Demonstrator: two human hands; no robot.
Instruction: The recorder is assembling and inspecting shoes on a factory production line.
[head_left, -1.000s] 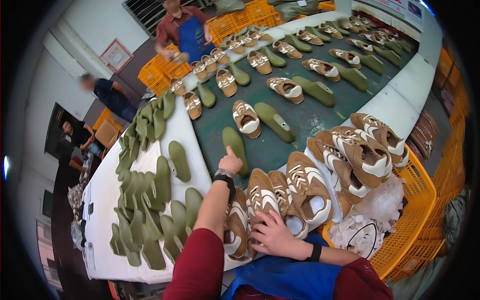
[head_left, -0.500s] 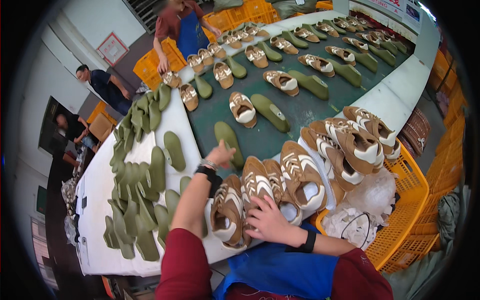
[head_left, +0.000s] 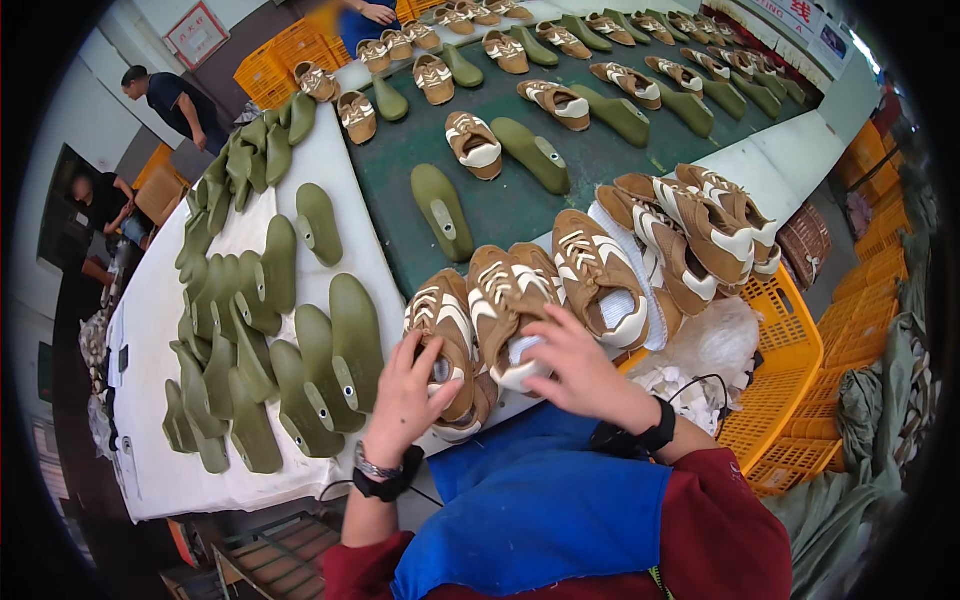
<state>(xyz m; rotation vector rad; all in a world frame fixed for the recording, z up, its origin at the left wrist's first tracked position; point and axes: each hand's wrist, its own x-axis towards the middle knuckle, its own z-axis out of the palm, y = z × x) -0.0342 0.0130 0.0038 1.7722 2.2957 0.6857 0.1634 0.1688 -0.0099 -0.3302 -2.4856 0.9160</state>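
Observation:
At the near table edge stands a row of brown sneakers with white stripes. My left hand [head_left: 405,395] has its fingers and thumb around the heel opening of the leftmost sneaker [head_left: 440,305]. Just to the right, my right hand [head_left: 580,365] grips the heel collar of a second sneaker [head_left: 495,285], fingers on its side and thumb low at the back. Another laced sneaker [head_left: 590,265] sits right beside that hand. Beyond the row, a green shoe last [head_left: 440,210] lies alone on the green belt [head_left: 390,250]. The undersides of the held sneakers are hidden.
Many green lasts [head_left: 270,370] crowd the white tabletop [head_left: 150,460] at left. Pairs of sneakers and lasts line the belt. A yellow crate [head_left: 795,340] with plastic and paper stands at right, below stacked sneakers [head_left: 700,220]. Co-workers [head_left: 180,105] are at the far side.
My left hand has drawn back from the green last on the belt to the leftmost sneaker. My right hand has shifted onto the second sneaker's heel. The head view has tilted down.

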